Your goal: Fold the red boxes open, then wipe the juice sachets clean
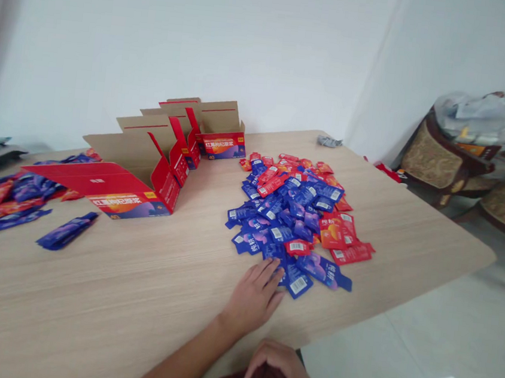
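Observation:
My left hand (pixel 252 297) lies flat on the near edge of a pile of sachets, fingers stretched out over a blue sachet (pixel 282 276) that they partly cover. Beside its fingertips are another blue sachet with a barcode (pixel 299 282) and a longer blue one with a spout-shaped end (pixel 325 270). Red sachets (pixel 336 231) are mixed through the heap, mostly at its back and right side. Below the table edge, near my lap, my right hand (pixel 281 369) is curled into a loose fist; its hollow is dark and no object shows in it.
Several open red and blue cartons (pixel 136 204) stand in a row at the back left, flaps up. More sachets (pixel 17 194) are heaped at the far left, with a blue stack (pixel 67 230) nearby. A grey crumpled item (pixel 328 141) lies at the back. Chairs (pixel 441 152) stand right.

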`<state>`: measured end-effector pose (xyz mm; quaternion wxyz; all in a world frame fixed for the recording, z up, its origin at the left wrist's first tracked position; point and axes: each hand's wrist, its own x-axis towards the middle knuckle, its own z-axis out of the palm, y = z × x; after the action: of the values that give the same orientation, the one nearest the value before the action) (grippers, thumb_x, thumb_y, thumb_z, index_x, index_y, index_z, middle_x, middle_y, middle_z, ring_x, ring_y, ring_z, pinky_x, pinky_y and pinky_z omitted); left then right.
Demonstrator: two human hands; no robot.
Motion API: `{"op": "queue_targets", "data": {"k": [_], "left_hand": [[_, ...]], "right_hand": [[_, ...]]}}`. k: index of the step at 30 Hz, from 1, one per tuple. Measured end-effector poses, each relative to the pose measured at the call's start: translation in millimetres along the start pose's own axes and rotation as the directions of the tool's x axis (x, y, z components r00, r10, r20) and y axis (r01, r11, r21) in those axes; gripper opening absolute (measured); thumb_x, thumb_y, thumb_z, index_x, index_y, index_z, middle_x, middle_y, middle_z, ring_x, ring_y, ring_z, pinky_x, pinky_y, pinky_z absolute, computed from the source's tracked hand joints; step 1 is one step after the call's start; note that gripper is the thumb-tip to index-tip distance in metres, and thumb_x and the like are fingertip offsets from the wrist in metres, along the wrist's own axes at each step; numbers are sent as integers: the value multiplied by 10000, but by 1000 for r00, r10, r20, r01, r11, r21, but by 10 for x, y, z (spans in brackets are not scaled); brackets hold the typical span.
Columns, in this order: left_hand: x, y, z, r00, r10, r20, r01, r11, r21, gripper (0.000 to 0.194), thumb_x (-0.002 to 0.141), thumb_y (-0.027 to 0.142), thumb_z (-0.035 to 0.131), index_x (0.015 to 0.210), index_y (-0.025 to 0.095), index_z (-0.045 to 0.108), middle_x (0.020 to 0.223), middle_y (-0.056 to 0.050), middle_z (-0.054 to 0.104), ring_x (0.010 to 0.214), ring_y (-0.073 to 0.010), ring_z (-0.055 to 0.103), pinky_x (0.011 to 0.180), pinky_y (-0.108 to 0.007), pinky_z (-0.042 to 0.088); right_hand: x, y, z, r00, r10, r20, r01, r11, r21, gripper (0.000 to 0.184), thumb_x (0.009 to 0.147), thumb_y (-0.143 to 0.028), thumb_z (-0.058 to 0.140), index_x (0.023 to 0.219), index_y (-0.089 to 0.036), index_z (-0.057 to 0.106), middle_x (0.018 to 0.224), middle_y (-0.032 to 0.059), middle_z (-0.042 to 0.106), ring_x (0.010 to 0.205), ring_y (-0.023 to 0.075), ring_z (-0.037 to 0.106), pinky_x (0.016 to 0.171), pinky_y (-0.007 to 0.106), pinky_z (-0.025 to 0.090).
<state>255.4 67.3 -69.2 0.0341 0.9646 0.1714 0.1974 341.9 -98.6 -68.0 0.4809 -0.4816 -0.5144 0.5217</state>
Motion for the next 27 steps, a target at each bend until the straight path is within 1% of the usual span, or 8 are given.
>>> {"op": "queue_targets", "data": {"k": [7, 11, 14, 17, 21, 24, 25, 27], "left_hand": [[-749, 4, -456, 1000, 4, 24, -4, 1000, 1, 324, 1048, 272, 592, 1349, 174, 661, 1443, -115, 651, 1384, -279, 578, 1106, -454, 558], [-1338, 97, -774, 993, -46, 108, 42, 998, 41, 390, 1062, 236, 551, 1444, 181, 605, 1546, -114, 563, 1445, -272, 520, 1132, -420, 549], [-1690, 236, -879, 989, -120, 91, 110, 988, 110, 414, 1075, 251, 514, 1478, 192, 587, 1617, -134, 469, 1477, -300, 480, 1118, -424, 558], [-1919, 379, -863, 987, -156, 36, 149, 978, 148, 408, 1084, 273, 498, 1475, 217, 599, 1560, -130, 527, 1434, -301, 525, 1088, -415, 578], [-2073, 486, -792, 994, -103, -25, 105, 988, 115, 394, 1078, 176, 502, 1452, 211, 619, 1456, -102, 621, 1387, -264, 564, 1109, -398, 563], [-2125, 497, -773, 999, -47, -22, 48, 996, 68, 404, 1091, 150, 471, 1474, 179, 597, 1476, -101, 616, 1414, -249, 534, 1150, -387, 527], [-2134, 493, -770, 999, -39, -33, 41, 998, 53, 396, 1096, 152, 464, 1465, 172, 604, 1471, -98, 623, 1418, -243, 529, 1162, -382, 515], [-2141, 480, -760, 997, -33, -68, 35, 999, 28, 373, 1099, 154, 462, 1433, 166, 628, 1445, -92, 645, 1414, -234, 532, 1177, -376, 498]], "right_hand": [[-42, -21, -25, 1000, 18, -7, -18, 1000, 3, 189, 725, -322, 797, 887, -234, 755, 850, 11, 666, 796, 175, 627, 713, 268, 436], [-81, -8, -67, 1000, 3, 11, -3, 1000, -13, 209, 783, -380, 787, 927, -236, 740, 871, 25, 668, 800, 180, 612, 713, 278, 445], [-158, -10, -142, 999, -35, 21, 33, 995, 97, 241, 834, -449, 769, 934, -237, 712, 895, 37, 663, 815, 191, 622, 713, 289, 474], [-187, -59, -268, 982, 10, -189, 21, 986, 163, 247, 842, -452, 785, 936, -244, 690, 969, 51, 678, 880, 212, 658, 735, 297, 517], [68, -240, -405, 798, 78, -597, 3, 991, 134, 321, 835, -467, 813, 1036, -254, 681, 1052, 61, 726, 942, 243, 698, 797, 341, 559], [420, -437, -335, 691, -60, -721, 55, 998, -30, 365, 842, -471, 818, 1099, -247, 687, 1040, 56, 745, 930, 247, 714, 829, 364, 566], [531, -498, -261, 692, -145, -707, 75, 989, -130, 349, 853, -455, 814, 1104, -247, 690, 1047, 54, 745, 950, 245, 713, 854, 367, 562], [706, -578, -52, 780, -331, -532, 153, 924, -351, 305, 885, -420, 796, 1120, -255, 692, 1076, 56, 735, 1004, 242, 699, 895, 372, 555]]}}
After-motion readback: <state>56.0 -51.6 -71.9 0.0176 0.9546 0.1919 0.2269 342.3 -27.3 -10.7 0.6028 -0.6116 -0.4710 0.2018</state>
